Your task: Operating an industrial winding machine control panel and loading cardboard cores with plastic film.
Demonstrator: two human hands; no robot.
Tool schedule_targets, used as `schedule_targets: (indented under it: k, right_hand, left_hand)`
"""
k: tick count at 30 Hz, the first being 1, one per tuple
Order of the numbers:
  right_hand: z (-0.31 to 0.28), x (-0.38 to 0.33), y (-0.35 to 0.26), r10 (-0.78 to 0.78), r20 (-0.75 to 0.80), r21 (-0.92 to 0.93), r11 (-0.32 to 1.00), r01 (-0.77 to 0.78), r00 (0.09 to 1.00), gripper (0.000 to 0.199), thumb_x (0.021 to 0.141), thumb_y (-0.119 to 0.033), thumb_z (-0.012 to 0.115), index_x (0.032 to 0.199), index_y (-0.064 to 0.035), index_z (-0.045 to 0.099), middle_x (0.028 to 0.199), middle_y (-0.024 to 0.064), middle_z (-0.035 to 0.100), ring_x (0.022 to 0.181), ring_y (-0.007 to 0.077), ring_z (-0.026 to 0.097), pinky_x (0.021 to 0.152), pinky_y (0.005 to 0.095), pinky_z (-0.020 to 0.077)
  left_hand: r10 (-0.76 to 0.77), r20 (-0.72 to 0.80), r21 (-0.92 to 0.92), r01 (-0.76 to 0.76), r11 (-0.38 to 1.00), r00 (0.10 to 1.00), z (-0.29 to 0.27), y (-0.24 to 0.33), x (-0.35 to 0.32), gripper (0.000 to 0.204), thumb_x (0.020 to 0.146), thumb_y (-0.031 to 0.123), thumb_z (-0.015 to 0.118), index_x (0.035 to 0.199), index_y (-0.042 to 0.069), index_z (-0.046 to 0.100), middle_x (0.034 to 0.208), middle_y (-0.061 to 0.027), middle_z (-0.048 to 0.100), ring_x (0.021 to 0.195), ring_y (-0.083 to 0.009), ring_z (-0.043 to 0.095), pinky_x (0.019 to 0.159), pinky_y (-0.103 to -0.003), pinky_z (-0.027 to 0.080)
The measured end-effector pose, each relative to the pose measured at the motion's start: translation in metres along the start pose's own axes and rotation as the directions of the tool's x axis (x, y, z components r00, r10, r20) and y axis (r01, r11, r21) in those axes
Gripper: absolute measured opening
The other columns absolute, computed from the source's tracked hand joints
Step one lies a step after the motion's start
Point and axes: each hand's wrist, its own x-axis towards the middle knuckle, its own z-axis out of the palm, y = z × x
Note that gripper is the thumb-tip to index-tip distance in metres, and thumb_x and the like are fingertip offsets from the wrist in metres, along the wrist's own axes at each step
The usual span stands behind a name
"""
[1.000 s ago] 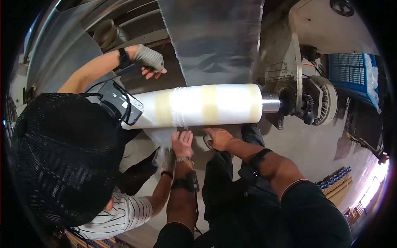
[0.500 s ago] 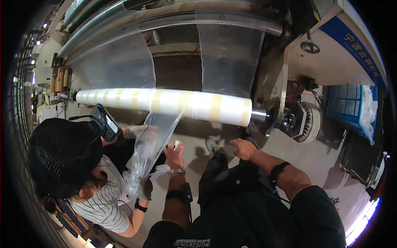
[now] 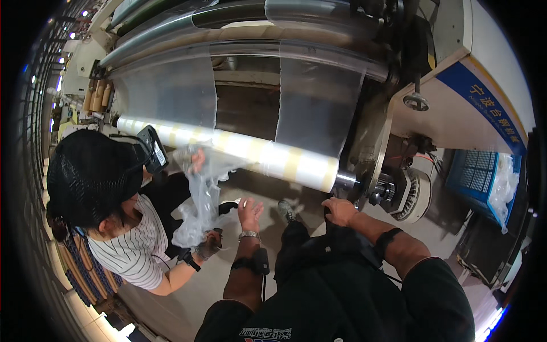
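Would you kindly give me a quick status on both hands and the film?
Left hand open, empty, beside the loose film. Right hand empty, near the roll end. Co-worker's hands hold the film.

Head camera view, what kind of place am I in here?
Probably a plastic-film factory floor: a long film roll on a machine shaft, clear film sheets feeding down from rollers, and a motor drive at the roll's end.

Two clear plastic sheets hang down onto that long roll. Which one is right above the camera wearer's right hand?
The narrower sheet on the right, ending at the roll near its metal shaft end. The right hand sits just below it; the wider one hangs above the co-worker.
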Motion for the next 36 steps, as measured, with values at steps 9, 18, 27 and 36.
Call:
schedule_targets:
  k: [9,18,27,36]
  right_hand:
    - [-0.013,0.004,0.006,-0.105,0.038,-0.012,0.994,0.105,0.994,0.044,0.08,-0.021,0.059,0.123,-0.0073,0.055,0.114,0.0183,0.059,0.106,0.0376,0.058,0.092,0.0444,0.0462]
    - [-0.011,0.029,0.01,-0.063,0.05,0.018,0.998,0.063,0.997,0.045,0.077,-0.017,0.062,0.12,-0.0057,0.056,0.111,0.0189,0.061,0.106,0.0371,0.058,0.091,0.0436,0.0468]
    - [0.003,0.052,0.012,-0.029,0.004,0.017,0.999,0.029,1.0,0.046,0.078,-0.017,0.061,0.123,-0.0083,0.054,0.101,0.0201,0.063,0.097,0.0376,0.062,0.087,0.0449,0.0487]
    - [0.026,0.077,0.005,-0.097,-0.218,0.157,0.978,0.134,0.971,0.041,0.077,-0.016,0.063,0.115,-0.0045,0.055,0.106,0.0178,0.062,0.1,0.0377,0.06,0.086,0.0446,0.0484]
  left_hand:
    - [-0.09,-0.08,0.065,0.095,0.993,0.993,0.03,-0.004,-0.03,0.064,0.092,0.018,0.058,0.145,0.008,0.024,0.132,-0.0162,0.046,0.101,-0.0344,0.061,0.081,-0.044,0.053]
    - [-0.012,0.039,0.175,0.005,0.985,0.999,0.056,0.015,0.013,0.075,0.089,0.024,0.062,0.147,0.006,0.019,0.134,-0.0174,0.043,0.108,-0.0367,0.058,0.089,-0.045,0.049]
    - [-0.129,0.037,0.181,0.12,0.976,0.991,0.069,-0.013,0.075,0.068,0.089,0.015,0.056,0.146,0.001,0.022,0.138,-0.0207,0.039,0.112,-0.0385,0.056,0.09,-0.049,0.05]
    - [-0.178,0.065,0.077,0.173,0.982,0.982,0.064,-0.054,0.139,0.045,0.091,0.006,0.047,0.132,0.015,0.033,0.122,-0.0129,0.052,0.103,-0.0305,0.058,0.087,-0.048,0.05]
